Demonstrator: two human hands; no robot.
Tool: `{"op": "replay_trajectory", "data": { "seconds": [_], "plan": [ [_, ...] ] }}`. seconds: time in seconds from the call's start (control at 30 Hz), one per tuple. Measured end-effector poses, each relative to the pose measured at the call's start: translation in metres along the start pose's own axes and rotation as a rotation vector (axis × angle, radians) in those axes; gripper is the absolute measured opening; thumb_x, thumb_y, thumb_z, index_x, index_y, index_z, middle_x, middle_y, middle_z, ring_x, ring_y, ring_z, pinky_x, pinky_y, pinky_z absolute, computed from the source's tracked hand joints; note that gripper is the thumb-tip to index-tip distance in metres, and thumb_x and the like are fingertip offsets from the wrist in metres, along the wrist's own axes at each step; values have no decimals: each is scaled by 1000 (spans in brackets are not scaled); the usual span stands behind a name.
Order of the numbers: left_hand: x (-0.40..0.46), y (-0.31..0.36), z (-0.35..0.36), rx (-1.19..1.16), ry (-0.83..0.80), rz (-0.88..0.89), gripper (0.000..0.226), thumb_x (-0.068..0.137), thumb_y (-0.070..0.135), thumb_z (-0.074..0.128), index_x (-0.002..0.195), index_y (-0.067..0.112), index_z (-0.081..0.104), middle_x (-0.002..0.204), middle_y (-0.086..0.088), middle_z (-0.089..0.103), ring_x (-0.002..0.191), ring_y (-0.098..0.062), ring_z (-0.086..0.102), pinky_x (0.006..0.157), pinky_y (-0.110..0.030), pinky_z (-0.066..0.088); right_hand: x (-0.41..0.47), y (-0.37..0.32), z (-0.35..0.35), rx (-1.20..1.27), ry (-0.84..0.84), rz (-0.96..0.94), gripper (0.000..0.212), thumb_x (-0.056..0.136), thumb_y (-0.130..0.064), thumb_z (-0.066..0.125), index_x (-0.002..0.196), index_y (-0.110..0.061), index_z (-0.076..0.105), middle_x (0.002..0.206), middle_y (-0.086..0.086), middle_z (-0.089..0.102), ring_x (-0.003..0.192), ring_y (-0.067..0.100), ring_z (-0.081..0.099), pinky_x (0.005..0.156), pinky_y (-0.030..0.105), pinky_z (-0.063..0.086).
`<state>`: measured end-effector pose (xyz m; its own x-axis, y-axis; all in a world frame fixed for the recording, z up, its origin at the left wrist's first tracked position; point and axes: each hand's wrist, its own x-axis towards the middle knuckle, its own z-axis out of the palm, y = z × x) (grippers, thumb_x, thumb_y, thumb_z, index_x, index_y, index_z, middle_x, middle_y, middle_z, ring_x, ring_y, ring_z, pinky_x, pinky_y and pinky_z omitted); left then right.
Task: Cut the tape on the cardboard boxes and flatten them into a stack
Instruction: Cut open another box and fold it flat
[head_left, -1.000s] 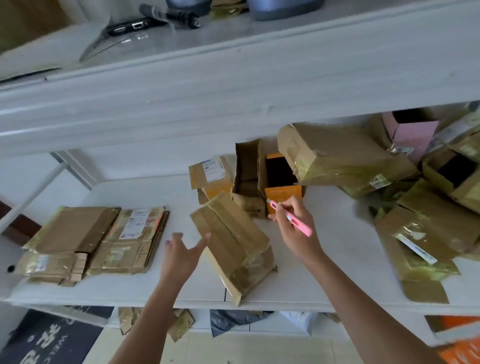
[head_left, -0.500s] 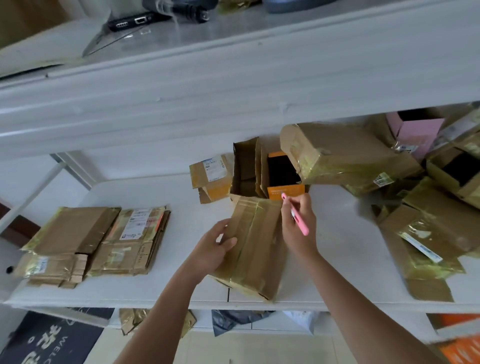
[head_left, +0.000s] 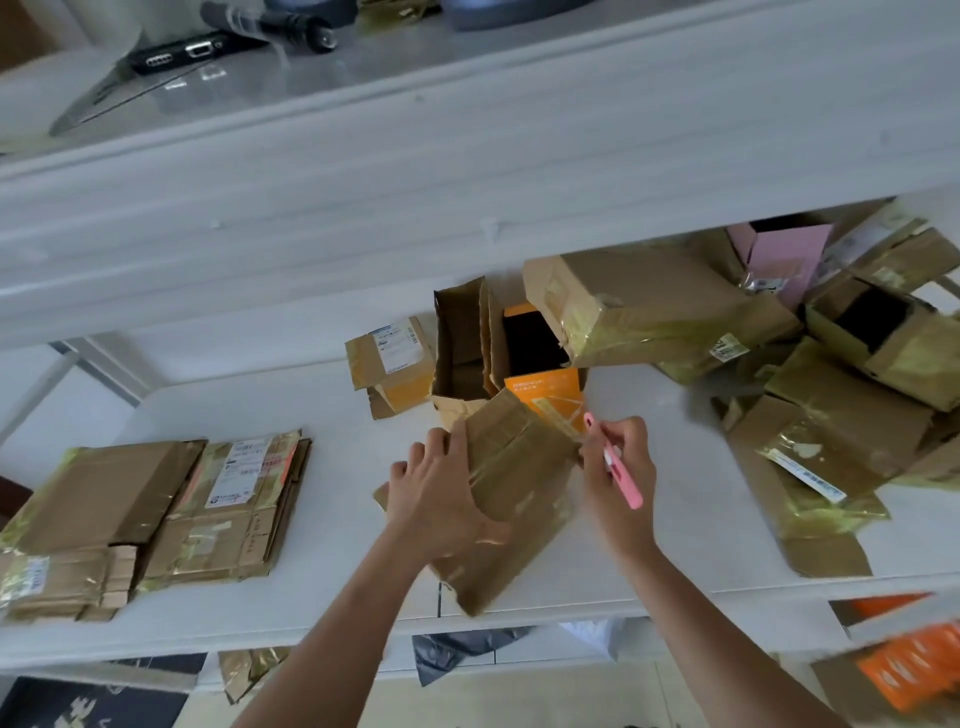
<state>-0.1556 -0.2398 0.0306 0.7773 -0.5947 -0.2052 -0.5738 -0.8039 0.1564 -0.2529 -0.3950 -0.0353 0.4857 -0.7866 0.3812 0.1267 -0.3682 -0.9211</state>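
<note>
While left hand (head_left: 441, 493) grips box (head_left: 514, 483), cutter (head_left: 618, 462) apparently beside

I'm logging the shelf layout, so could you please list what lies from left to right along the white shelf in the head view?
Flattened stack → left hand → taped box being held → right hand with pink cutter → pile of uncut boxes.

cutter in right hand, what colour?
Pink. The cutter in the right hand shows best in the head view.
</note>
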Motion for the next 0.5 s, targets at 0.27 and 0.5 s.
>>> {"op": "replay_trajectory", "data": {
  "seconds": [0.27,0.5],
  "plan": [
    [3,-69,15,-110,-323,80,129,56,49,89,149,40,1,140,10,24,130,-18,31,115,-45,29,-60,14,3,17,-155,141,15,100,-15,52,88,-22,46,66,4,60,56,22,63,52,50,54],
    [-3,-73,38,-290,-202,10,133,37,96,57,150,46,9,152,13,22,139,-17,18,119,-44,11,-41,17,1,215,-228,362,13,99,-14,55,88,-7,54,72,9,64,71,30,64,70,51,55]
  ]
}}
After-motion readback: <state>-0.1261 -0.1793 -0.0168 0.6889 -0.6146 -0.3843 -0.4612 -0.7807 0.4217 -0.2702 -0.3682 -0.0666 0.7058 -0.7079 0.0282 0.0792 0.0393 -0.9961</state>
